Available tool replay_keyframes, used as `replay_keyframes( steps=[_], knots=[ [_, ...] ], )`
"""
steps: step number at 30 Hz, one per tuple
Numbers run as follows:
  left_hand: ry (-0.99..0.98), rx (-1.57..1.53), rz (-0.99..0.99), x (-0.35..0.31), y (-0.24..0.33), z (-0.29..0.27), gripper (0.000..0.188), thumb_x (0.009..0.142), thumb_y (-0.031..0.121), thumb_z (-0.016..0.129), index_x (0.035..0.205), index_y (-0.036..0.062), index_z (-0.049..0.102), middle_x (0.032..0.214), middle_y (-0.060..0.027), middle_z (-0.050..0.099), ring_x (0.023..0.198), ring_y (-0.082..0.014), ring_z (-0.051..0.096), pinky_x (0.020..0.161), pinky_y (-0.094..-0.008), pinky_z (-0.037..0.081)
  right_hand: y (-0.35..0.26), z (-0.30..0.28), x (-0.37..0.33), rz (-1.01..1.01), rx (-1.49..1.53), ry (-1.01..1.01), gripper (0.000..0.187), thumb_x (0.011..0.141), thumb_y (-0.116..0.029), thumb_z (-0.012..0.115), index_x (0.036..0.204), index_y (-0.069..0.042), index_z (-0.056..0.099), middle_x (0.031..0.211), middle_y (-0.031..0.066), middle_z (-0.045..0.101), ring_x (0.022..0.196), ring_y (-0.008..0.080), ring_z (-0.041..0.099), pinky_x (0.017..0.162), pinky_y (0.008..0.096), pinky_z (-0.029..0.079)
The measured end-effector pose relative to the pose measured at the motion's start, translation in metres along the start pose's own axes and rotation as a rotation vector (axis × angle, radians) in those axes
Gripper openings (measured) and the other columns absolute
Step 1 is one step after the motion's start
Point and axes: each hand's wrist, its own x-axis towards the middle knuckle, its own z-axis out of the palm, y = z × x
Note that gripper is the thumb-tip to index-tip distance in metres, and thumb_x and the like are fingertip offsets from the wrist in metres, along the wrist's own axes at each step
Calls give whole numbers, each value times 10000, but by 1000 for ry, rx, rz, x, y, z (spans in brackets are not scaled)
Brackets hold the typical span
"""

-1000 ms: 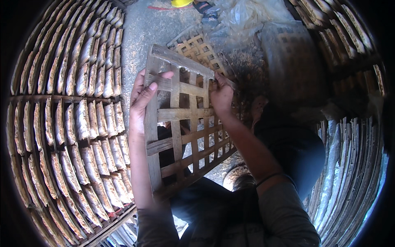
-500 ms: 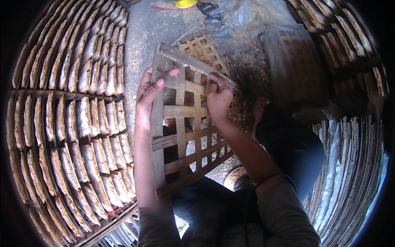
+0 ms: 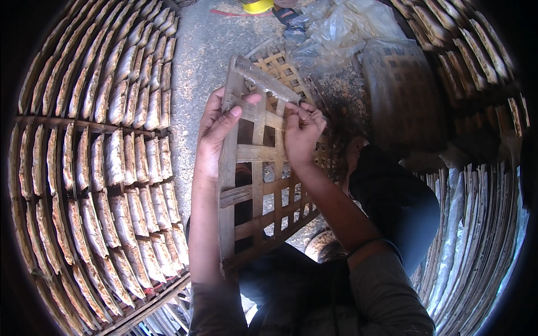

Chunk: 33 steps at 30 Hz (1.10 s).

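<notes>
A wooden-framed tray of woven flat slats [image 3: 227, 168] stands tilted up in front of me, above my lap. My left hand [image 3: 218, 126] grips its left rail near the upper corner, thumb and fingertips showing on the near side. At the top rail, my right hand [image 3: 304, 134] has its fingertips pinched together against the rail's lower edge, close to a whitish residue. Whether these fingers hold the slat itself or some small bit cannot be made out. Behind the tray, a second woven slat panel [image 3: 277, 63] lies on the floor.
Racks of upright, crumb-edged pieces [image 3: 84, 162] fill the left side; more pieces [image 3: 482, 50] stand at the far right. Stacked thin panels [image 3: 476, 241] occupy the near right. Crumpled clear plastic [image 3: 336, 33] and a plastic-covered slat panel [image 3: 400, 95] lie beyond. A yellow object [image 3: 258, 6] sits farthest away.
The slatted tray and both hands have shifted slightly to the right. The right hand's fingers have drawn into a tighter pinch at the top rail, while the left hand keeps its hold.
</notes>
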Motion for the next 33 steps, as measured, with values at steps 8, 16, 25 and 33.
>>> replay_keyframes(
  steps=[8, 16, 25, 33],
  knots=[
    [8, 68, 3, -2, 6, 5, 449, 942, 167, 594, 1348, 38, 455, 1226, -143, 653, 1181, -202, 550, 1063, -347, 394, -30, -12, 34, 963, 650, -256, 166, 902, -304, 727, 909, -138, 741, 808, -48, 637, 786, 109, 499, 778, 309, 388],
    [-44, 74, 24, -3, 5, 10, 467, 921, 212, 624, 1324, 40, 462, 1229, -135, 650, 1207, -202, 532, 1091, -351, 354, -28, -23, 46, 1081, 635, -337, 195, 816, -377, 819, 851, -209, 727, 766, -110, 615, 714, 76, 406, 707, 283, 311],
    [-32, 105, 44, 2, 1, 1, 445, 924, 191, 619, 1314, 38, 470, 1208, -139, 660, 1169, -206, 559, 1072, -351, 376, -16, -18, 32, 923, 562, -230, 161, 859, -301, 760, 798, -160, 714, 763, -74, 636, 611, 77, 460, 581, 268, 359],
    [-10, 86, 42, -1, 2, 1, 405, 933, 172, 603, 1298, 43, 485, 1209, -136, 664, 1200, -198, 544, 1100, -350, 347, 0, -32, 42, 288, -280, -479, 161, 817, -228, 744, 912, -104, 706, 737, 49, 641, 752, 270, 610, 727, 365, 491]
  ],
)
